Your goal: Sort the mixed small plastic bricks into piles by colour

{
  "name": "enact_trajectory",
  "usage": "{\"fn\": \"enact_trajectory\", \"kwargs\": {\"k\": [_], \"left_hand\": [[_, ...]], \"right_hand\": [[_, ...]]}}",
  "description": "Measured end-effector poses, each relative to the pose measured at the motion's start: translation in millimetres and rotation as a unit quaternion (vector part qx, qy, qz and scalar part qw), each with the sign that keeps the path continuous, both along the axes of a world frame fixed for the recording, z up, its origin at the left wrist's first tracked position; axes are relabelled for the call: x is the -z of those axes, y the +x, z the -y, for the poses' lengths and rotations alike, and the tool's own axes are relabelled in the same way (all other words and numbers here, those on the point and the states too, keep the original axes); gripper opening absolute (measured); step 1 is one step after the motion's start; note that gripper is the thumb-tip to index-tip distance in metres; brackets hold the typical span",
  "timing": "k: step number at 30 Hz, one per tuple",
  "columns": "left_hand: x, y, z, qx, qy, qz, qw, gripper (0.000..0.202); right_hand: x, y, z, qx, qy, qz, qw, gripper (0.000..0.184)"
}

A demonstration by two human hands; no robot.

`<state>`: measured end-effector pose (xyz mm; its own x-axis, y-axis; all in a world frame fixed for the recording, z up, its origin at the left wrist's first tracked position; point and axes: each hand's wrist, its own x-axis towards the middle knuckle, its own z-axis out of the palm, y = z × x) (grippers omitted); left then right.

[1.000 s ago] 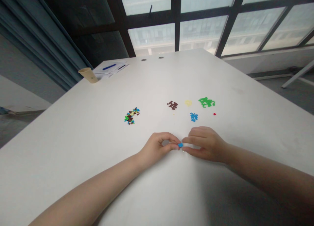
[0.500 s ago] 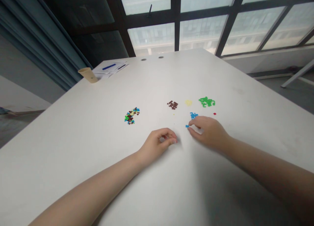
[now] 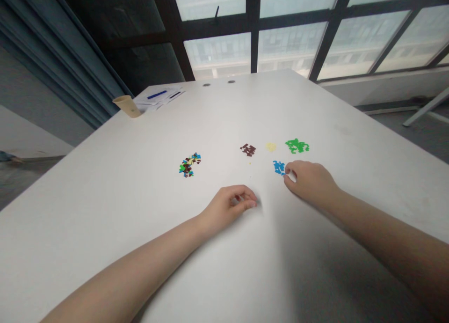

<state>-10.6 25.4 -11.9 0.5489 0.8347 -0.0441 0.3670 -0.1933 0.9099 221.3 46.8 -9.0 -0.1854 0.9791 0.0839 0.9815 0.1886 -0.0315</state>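
My right hand (image 3: 310, 179) is at the right edge of the pile of small flat blue pieces (image 3: 278, 166). Its thumb and index finger pinch at a small blue piece (image 3: 283, 174) there. Resting on the table to the left, my left hand (image 3: 233, 202) has its fingers curled and thumb and fingertips brought together; whatever lies between them is too small or hidden. Behind the hands are a brown pile (image 3: 248, 150), a pale yellow pile (image 3: 271, 147) and a green pile (image 3: 297, 145). A mixed-colour heap (image 3: 190, 165) lies to the left.
On the white table (image 3: 224, 121), a beige paper cup (image 3: 128, 106) stands at the far left edge. Beside it are paper sheets (image 3: 164, 97) with a blue pen (image 3: 156, 94) on them. A tiny yellow speck (image 3: 249, 163) lies in front of the brown pile.
My right hand has moved right with the blue piece, from in front of the blue pile to its right edge. A red piece seen earlier is now hidden. My left hand has barely moved.
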Motion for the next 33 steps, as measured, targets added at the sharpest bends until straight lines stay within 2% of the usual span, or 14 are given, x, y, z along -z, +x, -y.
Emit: {"fn": "enact_trajectory", "kwargs": {"k": [9,11,13,15,17,20,22,27,33], "left_hand": [[0.7,1.3,2.2,0.012,0.016,-0.021,1.000,0.020],[-0.6,0.2,-0.2,0.011,0.040,-0.044,0.998,0.023],[-2.4,-7.4,-10.0,-0.004,0.105,-0.092,0.990,0.024],[-3.8,-24.2,-27.9,-0.053,0.212,-0.167,0.961,0.024],[-3.5,-48.5,-50.1,-0.145,0.315,-0.253,0.903,0.027],[1.4,-85.4,-78.0,-0.263,0.339,-0.381,0.819,0.031],[7.1,-100.7,-88.0,-0.278,0.329,-0.422,0.798,0.032],[18.8,-102.6,-90.3,-0.222,0.333,-0.443,0.802,0.030],[17.9,-97.4,-89.5,-0.222,0.330,-0.442,0.804,0.027]], "right_hand": [[0.2,3.4,-3.1,0.018,0.000,0.018,1.000,0.023],[-1.0,3.1,-3.1,0.018,0.005,0.023,1.000,0.023],[-2.1,1.3,-1.8,0.022,0.011,0.030,0.999,0.023],[-2.4,-1.6,0.8,0.023,0.016,0.034,0.999,0.023],[-1.2,-5.3,4.5,0.013,0.017,0.033,0.999,0.025],[2.9,-10.3,9.5,-0.016,0.009,0.027,0.999,0.025],[5.6,-12.8,11.7,-0.037,0.003,0.023,0.999,0.025],[6.4,-16.9,15.3,-0.087,0.001,0.007,0.996,0.026],[3.3,-21.2,18.6,-0.112,-0.004,0.003,0.994,0.029]]}}
